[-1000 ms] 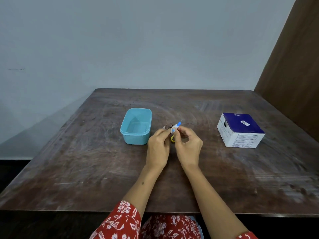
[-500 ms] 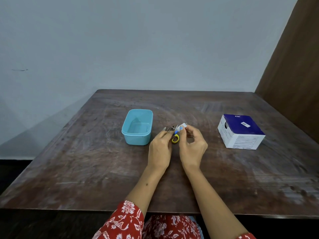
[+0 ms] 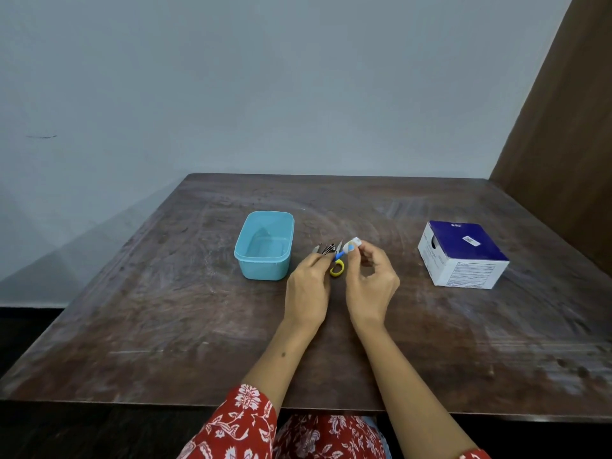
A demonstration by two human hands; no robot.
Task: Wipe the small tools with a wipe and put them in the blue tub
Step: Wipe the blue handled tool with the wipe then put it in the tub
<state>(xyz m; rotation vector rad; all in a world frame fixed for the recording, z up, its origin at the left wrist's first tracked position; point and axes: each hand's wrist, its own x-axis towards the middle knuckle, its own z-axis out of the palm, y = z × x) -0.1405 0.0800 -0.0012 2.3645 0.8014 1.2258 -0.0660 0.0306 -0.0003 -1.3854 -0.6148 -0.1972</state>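
Pulling apart is what the two hands have done over the last second: the right hand [image 3: 371, 283] has drawn the small white-and-blue wipe [image 3: 351, 245] a little to the right and away from the left hand [image 3: 308, 286], where a moment ago the wipe sat right between both sets of fingertips. I judge this means the wipe is being opened or readied, so the wiping proper has barely begun and nothing has gone into the tub yet. The right hand's grip is a pinch of thumb and fingertips on the wipe, held just above the desk [image 3: 165, 309]. The left hand's grip is curled round a bunch of small tools [image 3: 326, 249], whose thin metal points fan out past its fingertips toward the far side; how many there are is too small to tell. Between the hands shows a blue handle with a yellow loop [image 3: 337, 269], seemingly of little scissors, though whether the left hand holds it or it lies on the desk I cannot tell. The blue tub [image 3: 265, 245] stands just left of the hands, open-topped and apparently holding nothing. A white-and-navy box [image 3: 463, 256] sits well apart to the right.
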